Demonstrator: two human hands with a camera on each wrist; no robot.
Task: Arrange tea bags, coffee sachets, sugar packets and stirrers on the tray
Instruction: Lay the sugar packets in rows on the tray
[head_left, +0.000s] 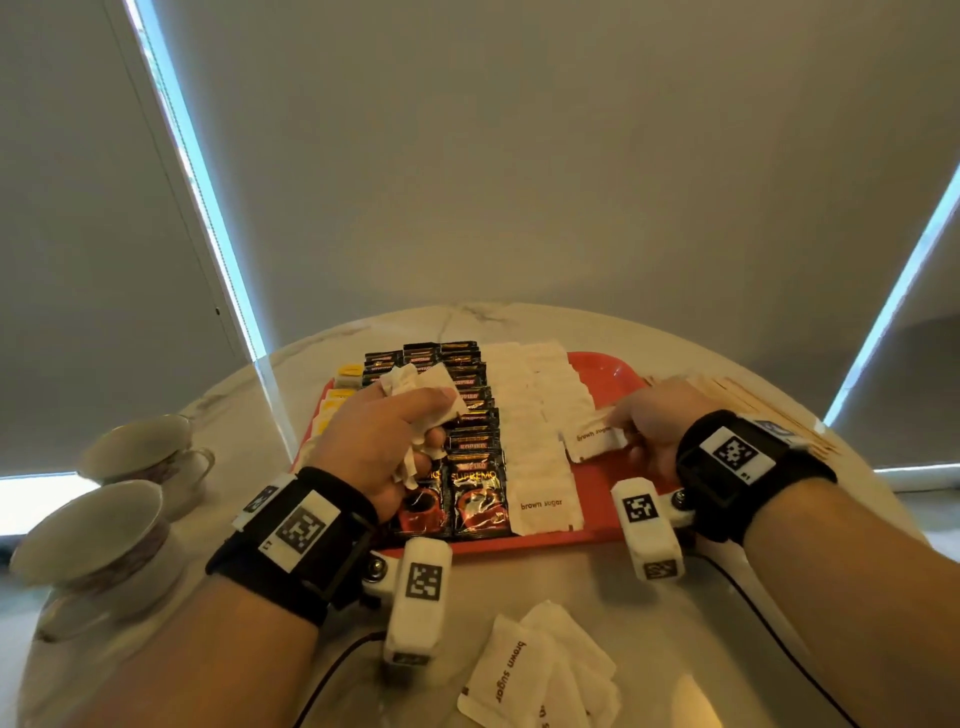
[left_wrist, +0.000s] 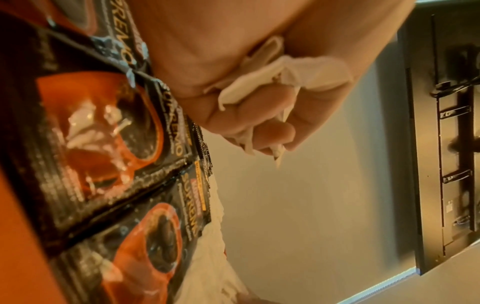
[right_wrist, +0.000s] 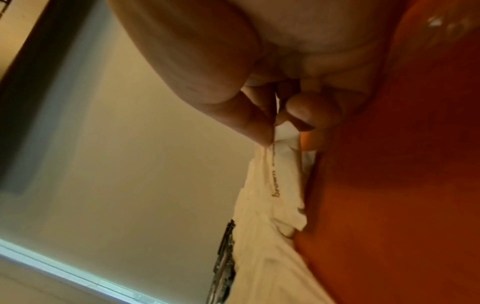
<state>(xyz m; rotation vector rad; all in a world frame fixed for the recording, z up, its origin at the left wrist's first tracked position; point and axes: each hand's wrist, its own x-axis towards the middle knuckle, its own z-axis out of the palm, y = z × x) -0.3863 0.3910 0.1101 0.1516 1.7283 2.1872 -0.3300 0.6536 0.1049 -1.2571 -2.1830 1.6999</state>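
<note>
A red tray (head_left: 605, 525) on the round marble table holds rows of black coffee sachets (head_left: 478, 499), white brown sugar packets (head_left: 540, 506) and yellow-tagged tea bags (head_left: 345, 376) at its left. My left hand (head_left: 395, 436) hovers over the coffee sachets (left_wrist: 103, 131) and grips a bunch of white sugar packets (head_left: 415, 382) in its fist (left_wrist: 259, 115). My right hand (head_left: 649, 421) pinches one brown sugar packet (head_left: 595, 439) at the right end of the sugar rows, low over the bare tray floor (right_wrist: 389, 185); thumb and fingers (right_wrist: 306, 111) close on its edge (right_wrist: 283, 174).
Wooden stirrers (head_left: 748, 400) lie on the table right of the tray. Loose brown sugar packets (head_left: 540, 675) sit near the front edge. Two stacked cups on saucers (head_left: 104, 519) stand at the left. A black cable (head_left: 779, 634) runs across the table at the right.
</note>
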